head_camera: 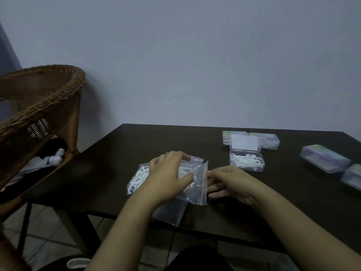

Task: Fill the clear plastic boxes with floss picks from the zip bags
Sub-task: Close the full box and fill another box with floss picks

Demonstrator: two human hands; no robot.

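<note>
Clear plastic of the zip bag (192, 184) lies on the dark worktop (121, 153) at its near edge, mouth strip running near-to-far and facing the right hand (228, 182), whose curled fingers sit at that opening; whether they pinch it I cannot tell. The left hand (168, 175) presses flat on the bag, thumb against white floss picks (136, 178). Beyond and right, well apart, the open box (247, 160) is partly filled.
</note>
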